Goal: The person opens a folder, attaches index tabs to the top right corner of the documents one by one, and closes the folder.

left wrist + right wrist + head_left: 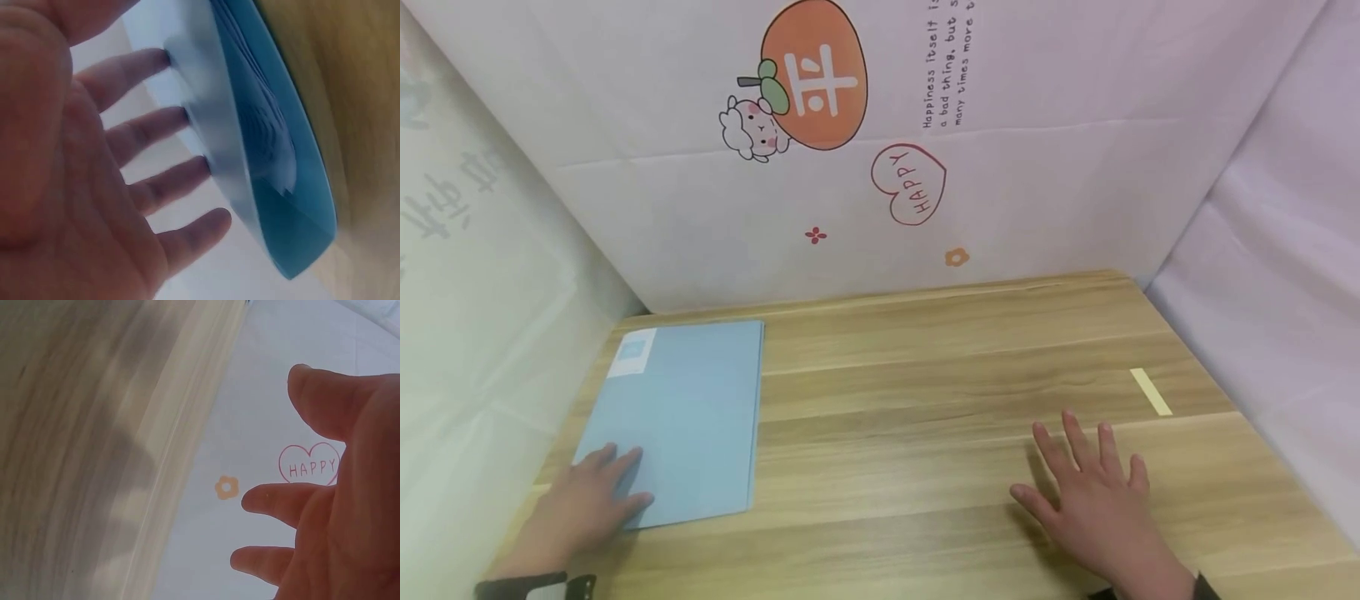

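A light blue paper folder [692, 425] lies on the left part of the wooden table, with a white label [632, 352] at its far left corner. My left hand [583, 504] is at its near left edge, fingers spread, fingertips touching the cover. From the left wrist, the folder's cover [219, 125] stands slightly lifted from its back, and several white sheets [275, 144] show inside. Over the right side of the table, my right hand [1093, 508] is spread palm down, holding nothing. In the right wrist view its thumb and fingers [278, 501] are extended.
The wooden table [925, 400] has a pale yellow tape strip [1151, 392] near its right edge. A white printed cloth [1037, 192] hangs behind it, with more cloth along the left and right sides. Another pale strip shows by the left hand.
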Action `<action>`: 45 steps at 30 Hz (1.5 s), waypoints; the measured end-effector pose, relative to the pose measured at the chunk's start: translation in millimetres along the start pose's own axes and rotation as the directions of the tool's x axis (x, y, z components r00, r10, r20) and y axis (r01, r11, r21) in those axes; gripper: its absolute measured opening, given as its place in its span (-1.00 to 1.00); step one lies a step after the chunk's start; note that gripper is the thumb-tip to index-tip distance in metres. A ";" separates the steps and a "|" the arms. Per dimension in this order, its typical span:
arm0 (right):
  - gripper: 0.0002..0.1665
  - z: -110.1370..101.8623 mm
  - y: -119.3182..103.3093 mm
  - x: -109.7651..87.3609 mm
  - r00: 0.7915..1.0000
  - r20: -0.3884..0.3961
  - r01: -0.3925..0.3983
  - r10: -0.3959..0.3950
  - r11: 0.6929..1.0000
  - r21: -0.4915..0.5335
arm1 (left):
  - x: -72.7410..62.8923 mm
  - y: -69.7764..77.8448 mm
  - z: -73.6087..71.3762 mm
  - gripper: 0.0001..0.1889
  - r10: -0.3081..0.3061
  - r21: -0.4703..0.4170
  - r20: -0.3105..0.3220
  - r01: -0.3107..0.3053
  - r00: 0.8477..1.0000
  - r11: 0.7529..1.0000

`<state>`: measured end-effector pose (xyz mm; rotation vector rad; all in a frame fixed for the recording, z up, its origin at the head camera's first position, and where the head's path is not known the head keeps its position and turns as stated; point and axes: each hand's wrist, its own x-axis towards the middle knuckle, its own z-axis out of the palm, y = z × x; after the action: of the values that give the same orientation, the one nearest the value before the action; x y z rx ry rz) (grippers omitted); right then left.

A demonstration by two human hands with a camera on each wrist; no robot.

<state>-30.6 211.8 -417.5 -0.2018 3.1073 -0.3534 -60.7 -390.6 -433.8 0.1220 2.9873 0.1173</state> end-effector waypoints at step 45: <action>0.00 3.9 4.7 5.2 1.000 -0.007 0.023 -0.022 1.000 0.011 | -0.3 39.3 0.4 -0.07 -0.042 0.016 0.011 0.041 0.999 0.999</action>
<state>-36.3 214.8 -422.4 -0.2360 3.1118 -0.3723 -57.4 -351.5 -430.9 0.0622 2.9779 0.0881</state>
